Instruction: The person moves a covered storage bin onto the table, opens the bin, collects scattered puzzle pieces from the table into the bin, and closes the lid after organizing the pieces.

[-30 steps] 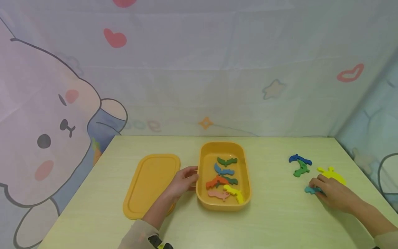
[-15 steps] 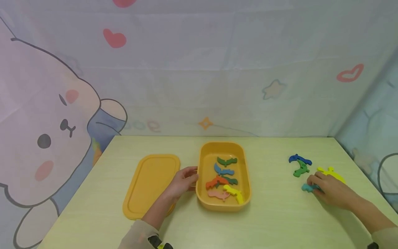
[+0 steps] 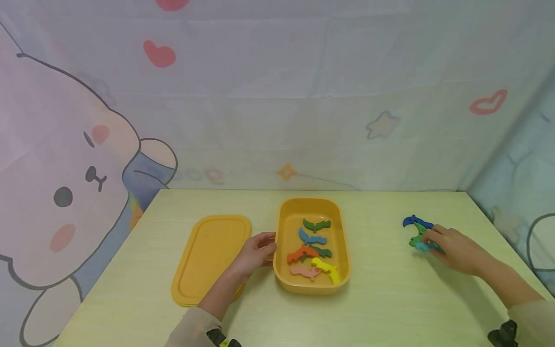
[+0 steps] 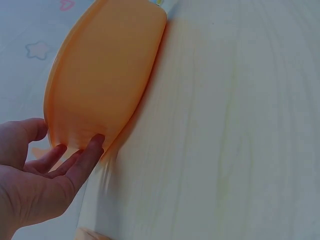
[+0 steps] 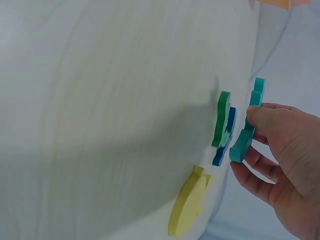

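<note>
My right hand (image 3: 457,250) pinches a teal animal-shaped toy block (image 5: 251,110) between thumb and fingers. In the right wrist view the block is held off the table, beside a green toy block (image 5: 221,120) and a dark blue one (image 5: 231,121). A yellow rounded block (image 5: 186,202) lies near them; the right hand hides it in the head view. My left hand (image 3: 253,254) touches the left wall of the yellow tub (image 3: 277,270), fingers spread loosely on its outside. Inside lie several animal blocks, among them an orange one (image 3: 301,253) and a pink one (image 3: 305,272).
A yellow lid (image 3: 212,255) lies flat on the pale table (image 3: 377,308), left of the tub and partly behind the left forearm. A printed cloth (image 3: 260,96) hangs along the table's back edge.
My right hand has moved left and slightly away with the teal block, from beside the yellow block to the green and dark blue ones. The left hand and tub have not moved.
</note>
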Demonstrator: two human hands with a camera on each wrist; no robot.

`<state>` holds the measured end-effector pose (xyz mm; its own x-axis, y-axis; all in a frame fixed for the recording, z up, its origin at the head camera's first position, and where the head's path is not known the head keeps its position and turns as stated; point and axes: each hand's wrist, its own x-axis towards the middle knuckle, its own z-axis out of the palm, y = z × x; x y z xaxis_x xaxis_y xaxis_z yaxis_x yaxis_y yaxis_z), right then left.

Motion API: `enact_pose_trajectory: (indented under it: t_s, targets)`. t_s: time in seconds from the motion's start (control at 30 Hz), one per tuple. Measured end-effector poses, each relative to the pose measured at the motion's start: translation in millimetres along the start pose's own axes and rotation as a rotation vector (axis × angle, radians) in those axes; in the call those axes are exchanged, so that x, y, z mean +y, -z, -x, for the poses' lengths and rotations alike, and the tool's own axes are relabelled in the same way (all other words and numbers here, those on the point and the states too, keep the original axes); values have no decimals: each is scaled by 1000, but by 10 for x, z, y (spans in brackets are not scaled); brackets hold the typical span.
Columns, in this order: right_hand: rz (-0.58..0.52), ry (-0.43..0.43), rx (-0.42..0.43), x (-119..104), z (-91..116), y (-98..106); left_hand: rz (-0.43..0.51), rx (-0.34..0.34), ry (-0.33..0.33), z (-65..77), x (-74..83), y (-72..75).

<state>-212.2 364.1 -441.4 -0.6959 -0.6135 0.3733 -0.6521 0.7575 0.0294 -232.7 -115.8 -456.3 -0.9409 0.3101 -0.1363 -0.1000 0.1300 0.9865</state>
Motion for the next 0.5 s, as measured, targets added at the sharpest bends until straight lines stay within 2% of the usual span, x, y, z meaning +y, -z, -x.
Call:
enact_pose_trajectory:
  t_s: [0.27,0.5]
  targets:
    - [-20,25,8,13,-151,5,8,-5,-5,-6,-4,-6]
    - [-20,-31,-72,-22,-334,88,5,-7,7,4,12,-4]
